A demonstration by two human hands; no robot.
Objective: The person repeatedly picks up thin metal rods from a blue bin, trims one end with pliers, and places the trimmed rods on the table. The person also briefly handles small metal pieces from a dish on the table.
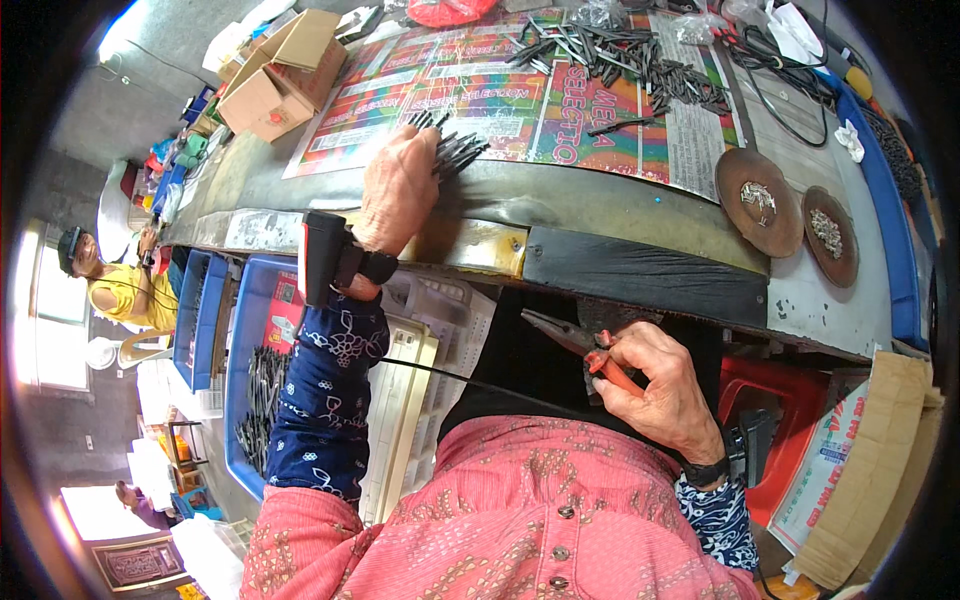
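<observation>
My left hand (398, 185) is closed around a bunch of thin black stick-like parts (460, 155), over the near edge of the worktable. Their ends fan out to the right of my fingers. Lower down, in front of my body, my right hand (665, 385) grips needle-nose pliers (562, 332) by the red handles, with the jaws pointing up and left. Nothing shows between the jaws. More black stick-like parts (690, 85) lie in a loose pile at the table's far right.
Two brown dishes (732, 190) (838, 276) with small metallic pieces stand at the right. An open cardboard box (262, 105) sits at the far left of the printed sheet (390, 95). Below is a blue bin (236, 400) of black parts. A person in yellow (135, 298) sits at left.
</observation>
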